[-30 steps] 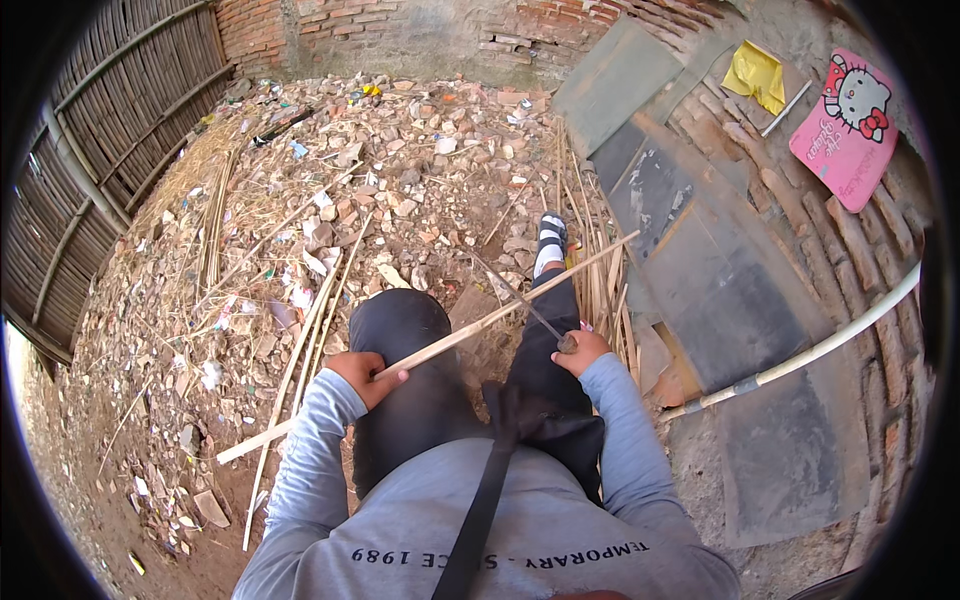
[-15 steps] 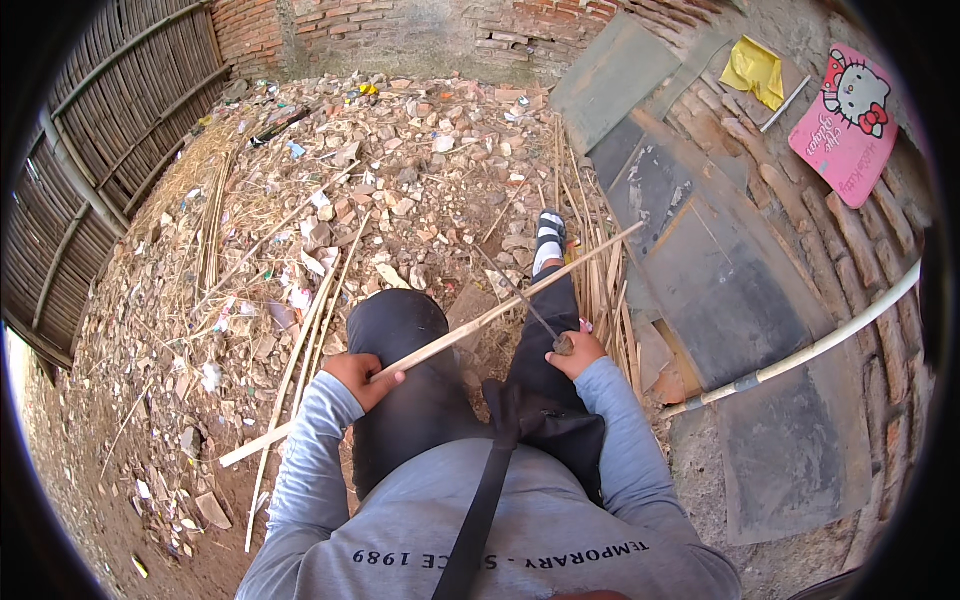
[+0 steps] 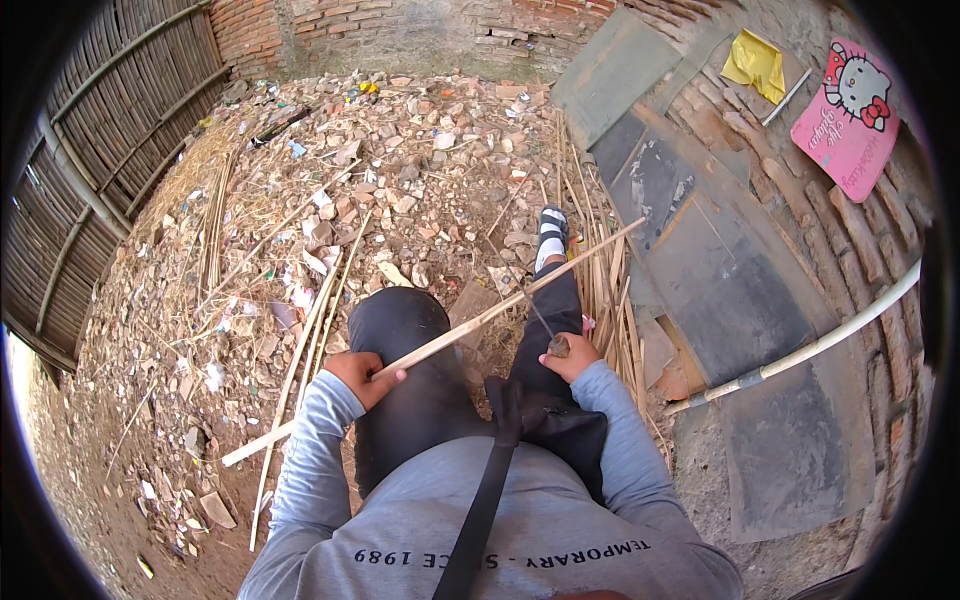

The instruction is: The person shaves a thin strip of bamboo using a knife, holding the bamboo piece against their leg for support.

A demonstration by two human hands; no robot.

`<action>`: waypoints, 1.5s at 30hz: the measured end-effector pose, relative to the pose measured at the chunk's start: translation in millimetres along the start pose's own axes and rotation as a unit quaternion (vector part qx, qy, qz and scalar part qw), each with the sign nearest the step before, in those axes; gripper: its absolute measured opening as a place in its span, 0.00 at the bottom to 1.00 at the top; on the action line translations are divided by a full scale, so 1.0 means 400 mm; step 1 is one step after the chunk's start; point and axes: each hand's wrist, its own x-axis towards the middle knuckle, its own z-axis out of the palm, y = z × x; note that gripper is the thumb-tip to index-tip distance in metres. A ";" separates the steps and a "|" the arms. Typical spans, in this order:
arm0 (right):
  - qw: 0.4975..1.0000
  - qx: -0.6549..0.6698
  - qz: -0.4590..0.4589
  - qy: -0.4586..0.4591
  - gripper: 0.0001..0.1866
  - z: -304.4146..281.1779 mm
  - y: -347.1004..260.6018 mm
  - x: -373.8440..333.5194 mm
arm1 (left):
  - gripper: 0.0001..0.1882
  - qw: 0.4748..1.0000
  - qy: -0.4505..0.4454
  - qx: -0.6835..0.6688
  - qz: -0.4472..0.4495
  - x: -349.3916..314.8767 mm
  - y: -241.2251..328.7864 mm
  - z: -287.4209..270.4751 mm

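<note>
Nearest us, a dark strap (image 3: 480, 500) runs down over the grey shirt (image 3: 400, 500). The left hand (image 3: 358, 380) is curled firmly about a pale strip (image 3: 450, 340), thumb laid along it, probably to stop it turning. We judge that the hand grips well in from the strip's near end so that the longer part reaches out in front. The strip slants over the bent left knee (image 3: 400, 320), which may give it support; we cannot tell whether it touches.

The right hand (image 3: 574, 360) is closed round the stubby handle of a knife (image 3: 543, 321), over the right thigh. The thin blade points forward and away from the body, its line crossing the strip's; we cannot make out whether they touch.

Further out, the right leg is stretched ahead, ending in a sandal (image 3: 551, 235), perhaps for balance. Loose strips (image 3: 605, 285) lie just beside it, roughly lengthwise, and more sticks (image 3: 312, 335) lie beyond the left arm. Dark boards (image 3: 745, 310) line the right side, a white pole (image 3: 800, 358) across them. Rubble (image 3: 430, 200) spreads ahead to a brick wall (image 3: 400, 30), with a fence (image 3: 100, 150) at left.
</note>
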 end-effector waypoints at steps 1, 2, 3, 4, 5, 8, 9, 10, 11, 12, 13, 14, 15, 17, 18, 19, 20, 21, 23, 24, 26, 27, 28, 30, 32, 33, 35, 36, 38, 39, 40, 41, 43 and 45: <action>1.000 0.014 -0.008 0.005 0.16 0.003 0.000 -0.001 | 0.29 1.000 -0.003 -0.002 -0.003 0.000 0.002 -0.001; 0.999 0.027 -0.016 0.009 0.14 0.007 0.000 -0.002 | 0.29 1.000 -0.004 -0.001 -0.003 0.000 0.002 -0.002; 0.999 0.041 -0.024 0.013 0.12 0.009 -0.001 -0.004 | 0.28 1.000 -0.004 0.001 -0.003 -0.001 0.003 -0.002; 0.999 0.044 -0.018 0.005 0.13 0.009 -0.002 -0.005 | 0.28 1.000 -0.005 0.003 -0.004 -0.002 0.003 -0.002; 0.999 0.048 -0.013 -0.003 0.14 0.008 -0.004 -0.005 | 0.28 1.000 -0.007 0.001 -0.006 -0.002 0.004 -0.003; 0.998 0.062 -0.009 -0.011 0.15 0.013 0.007 -0.003 | 0.28 1.000 -0.009 -0.002 -0.006 -0.002 0.010 -0.006; 0.998 0.068 -0.009 -0.011 0.15 0.017 0.012 -0.002 | 0.28 1.000 -0.006 -0.002 -0.005 -0.004 0.013 -0.007; 0.997 0.072 -0.011 -0.012 0.15 0.021 0.016 -0.002 | 0.28 1.000 -0.004 -0.003 -0.004 -0.004 0.015 -0.008; 0.997 0.075 -0.012 -0.012 0.15 0.024 0.021 -0.001 | 0.28 1.000 0.000 -0.004 0.000 -0.003 0.012 -0.005; 0.997 0.079 -0.015 -0.013 0.15 0.026 0.019 -0.001 | 0.28 1.000 0.005 -0.004 0.003 -0.003 0.005 -0.001; 0.997 0.078 -0.012 -0.013 0.15 0.026 0.017 -0.001 | 0.28 1.000 0.010 -0.005 0.006 -0.002 0.002 0.001; 0.997 0.077 -0.009 -0.013 0.16 0.026 0.015 -0.002 | 0.28 1.000 0.010 -0.005 0.007 -0.002 0.001 0.001; 0.997 0.076 -0.005 -0.014 0.16 0.026 0.011 -0.004 | 0.28 1.000 0.009 -0.006 0.008 -0.001 0.001 0.001; 0.997 0.074 -0.005 -0.012 0.16 0.024 0.004 -0.007 | 0.28 1.000 0.014 -0.008 0.012 -0.001 0.001 0.002; 0.997 0.073 -0.005 -0.011 0.16 0.024 0.002 -0.009 | 0.28 1.000 0.018 -0.009 0.014 -0.002 0.002 0.003; 0.997 0.074 -0.005 -0.012 0.16 0.024 0.002 -0.009 | 0.28 1.000 0.021 -0.010 0.017 -0.003 0.002 0.004; 0.997 0.074 -0.005 -0.013 0.16 0.023 0.003 -0.009 | 0.28 1.000 0.021 -0.012 0.016 -0.002 0.003 0.005; 0.997 0.075 -0.004 -0.014 0.16 0.024 0.004 -0.009 | 0.28 1.000 0.019 -0.014 0.016 -0.001 0.003 0.005; 0.998 0.066 -0.004 -0.013 0.16 0.025 0.007 -0.009 | 0.28 1.000 0.016 -0.011 0.015 0.002 0.002 0.006; 0.998 0.061 -0.004 -0.012 0.16 0.026 0.006 -0.009 | 0.28 1.000 0.015 -0.007 0.015 0.003 0.001 0.007; 0.998 0.063 -0.006 -0.007 0.16 0.028 0.006 -0.011 | 0.28 1.000 0.013 -0.002 0.015 0.004 0.000 0.007; 0.998 0.064 -0.008 -0.004 0.16 0.029 0.006 -0.011 | 0.28 1.000 0.013 -0.002 0.014 0.004 0.001 0.007; 0.998 0.062 -0.009 0.000 0.16 0.031 0.008 -0.011 | 0.28 1.000 0.013 -0.003 0.014 0.004 0.002 0.006; 0.998 0.059 -0.011 0.009 0.16 0.035 0.009 -0.011 | 0.27 1.000 0.006 -0.012 0.004 0.003 0.010 0.002; 0.998 0.064 -0.012 0.005 0.16 0.035 0.009 -0.011 | 0.27 1.000 0.004 -0.015 0.000 0.003 0.010 0.002; 0.998 0.066 -0.013 0.003 0.16 0.033 0.008 -0.010 | 0.27 1.000 0.004 -0.014 0.001 0.005 0.008 0.004; 0.998 0.068 -0.010 -0.001 0.16 0.035 0.010 -0.010 | 0.28 1.000 0.005 -0.011 0.003 0.005 0.005 0.005; 0.998 0.068 -0.008 -0.003 0.16 0.034 0.010 -0.009 | 0.28 1.000 0.006 -0.010 0.005 0.005 0.006 0.004; 0.998 0.068 -0.003 -0.007 0.16 0.033 0.012 -0.009 | 0.28 1.000 0.007 -0.007 0.009 0.007 0.004 0.005; 0.998 0.067 -0.001 -0.009 0.16 0.034 0.012 -0.009 | 0.28 1.000 0.007 -0.004 0.010 0.008 0.001 0.006; 0.998 0.068 -0.005 -0.005 0.16 0.035 0.013 -0.009 | 0.28 1.000 0.007 -0.002 0.012 0.009 0.000 0.007; 0.998 0.070 -0.008 -0.002 0.16 0.036 0.014 -0.009 | 0.28 1.000 0.009 -0.001 0.014 0.009 0.000 0.006; 0.997 0.075 -0.022 0.012 0.14 0.041 0.015 -0.011 | 0.28 1.000 0.010 0.001 0.016 0.008 -0.001 0.007; 0.995 0.083 -0.043 0.032 0.11 0.049 0.015 -0.015 | 0.27 1.000 0.010 -0.008 0.015 0.007 0.000 0.007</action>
